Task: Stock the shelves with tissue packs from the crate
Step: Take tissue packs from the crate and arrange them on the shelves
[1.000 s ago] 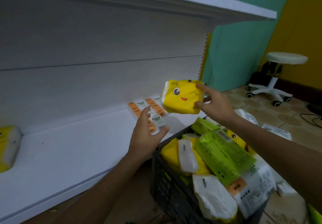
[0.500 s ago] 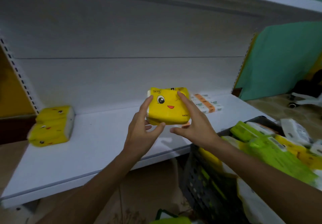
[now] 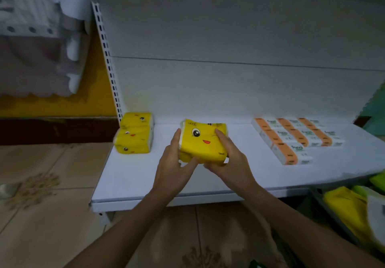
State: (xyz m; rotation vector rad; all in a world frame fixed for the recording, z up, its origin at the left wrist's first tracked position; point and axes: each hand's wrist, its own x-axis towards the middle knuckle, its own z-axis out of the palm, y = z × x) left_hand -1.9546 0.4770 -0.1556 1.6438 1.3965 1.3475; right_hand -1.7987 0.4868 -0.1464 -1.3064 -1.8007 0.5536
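Holding one pack two-handed over the shelf, left to right: blurred white bundle hangs far left against the yellow wall, can't tell what it is. Tiled floor below it. Slotted upright marks the left edge of the white shelf. Stacked yellow packs, cartoon faces on the wrap, sit at the shelf's left end near the back panel, just beside the upright. Left grip is wrapped on the left end of the held yellow pack, fingers up along the side, thumb tucked under the lower front edge. The pack is mid-shelf, apart from the stack, tilted with its eye-and-smile face toward the camera. Its bottom edge is hidden behind the fingers, so can't tell if it touches the shelf or hangs just above it. Right grip clasps the right end, forefinger laid across the printed face, thumb underneath. Both arms reach in from the bottom edge. Further right, orange-and-white packs lie flat in three rows, well apart from the held pack. Dark crate sits bottom right below the shelf's front edge, a yellow crate pack and a green pack showing inside, both blurred.
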